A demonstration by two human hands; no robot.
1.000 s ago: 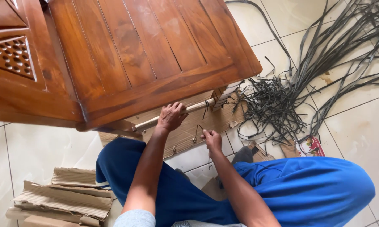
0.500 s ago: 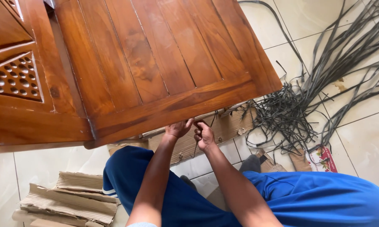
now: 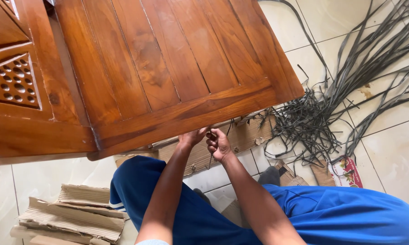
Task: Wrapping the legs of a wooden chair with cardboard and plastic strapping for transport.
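Two bare hands are seen side by side just below the centre of the frame, at the lower edge of a large wooden panel. The left hand is curled upward with its fingertips tucked under that edge, so it cannot be told how far it is closed or whether anything is gripped. The right hand is bent into a loose fist just beside it, the fingers folded inward; a thin dark strand seems to hang by it, though whether it is held cannot be told.

The panel, made of several parallel reddish-brown planks inside a frame, fills the upper middle of the frame. A second wooden piece with a carved panel of small round studs is seen at the upper left, meeting the first along a seam.

One flat cardboard sheet lies on the tiled floor below the panel's edge, directly under both hands. One tangled heap of dark strips is spread across the right of the frame, touching the cardboard. One small red printed packet lies at the lower right, near the strips. One stack of torn corrugated cardboard is seen at the lower left. Two legs in blue trousers fill the bottom of the frame.
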